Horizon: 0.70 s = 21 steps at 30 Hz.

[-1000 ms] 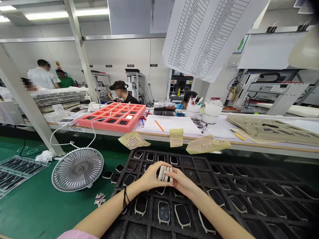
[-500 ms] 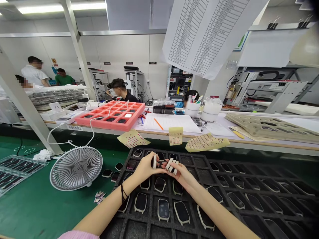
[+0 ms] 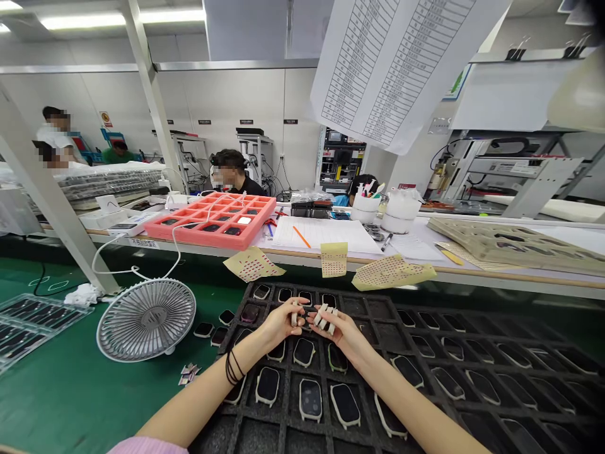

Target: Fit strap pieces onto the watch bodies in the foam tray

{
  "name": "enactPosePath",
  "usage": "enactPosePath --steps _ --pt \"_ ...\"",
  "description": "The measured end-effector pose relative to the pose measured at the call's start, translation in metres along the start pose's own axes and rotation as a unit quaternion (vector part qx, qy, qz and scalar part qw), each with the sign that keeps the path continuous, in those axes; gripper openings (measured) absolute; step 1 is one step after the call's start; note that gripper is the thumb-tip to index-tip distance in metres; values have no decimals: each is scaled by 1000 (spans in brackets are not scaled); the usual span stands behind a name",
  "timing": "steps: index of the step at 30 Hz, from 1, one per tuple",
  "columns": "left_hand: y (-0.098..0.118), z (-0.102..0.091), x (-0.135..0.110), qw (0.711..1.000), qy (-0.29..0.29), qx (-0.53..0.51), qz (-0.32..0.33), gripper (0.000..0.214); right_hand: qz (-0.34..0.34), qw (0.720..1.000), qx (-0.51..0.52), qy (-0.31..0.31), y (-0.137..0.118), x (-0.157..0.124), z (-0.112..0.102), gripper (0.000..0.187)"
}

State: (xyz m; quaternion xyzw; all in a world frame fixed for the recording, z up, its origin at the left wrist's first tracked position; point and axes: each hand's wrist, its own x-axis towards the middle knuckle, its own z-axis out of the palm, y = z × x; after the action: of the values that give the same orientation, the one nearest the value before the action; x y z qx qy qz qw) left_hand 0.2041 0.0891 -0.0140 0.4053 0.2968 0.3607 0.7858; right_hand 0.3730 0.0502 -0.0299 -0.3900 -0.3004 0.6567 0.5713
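Stack [image 3: 326,319] divided above black tray [image 3: 393,338]: left hand [image 3: 282,319] now pinches one watch [image 3: 294,315], split off within the last second; right hand [image 3: 343,328] grips the rest, apparently allowing single-piece handling.

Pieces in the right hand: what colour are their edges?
Off-white; the pieces in the right hand show best in the head view.

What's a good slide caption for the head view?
Left hand holding one pale watch case, right hand holding several more, above a black compartmented tray of watches.
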Motion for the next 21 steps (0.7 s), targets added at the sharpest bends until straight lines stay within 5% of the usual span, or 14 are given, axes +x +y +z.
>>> enactPosePath --steps 21 --pt "-6 -9 8 999 33 -2 -11 35 -10 1000 -23 -16 7 1 -2 40"
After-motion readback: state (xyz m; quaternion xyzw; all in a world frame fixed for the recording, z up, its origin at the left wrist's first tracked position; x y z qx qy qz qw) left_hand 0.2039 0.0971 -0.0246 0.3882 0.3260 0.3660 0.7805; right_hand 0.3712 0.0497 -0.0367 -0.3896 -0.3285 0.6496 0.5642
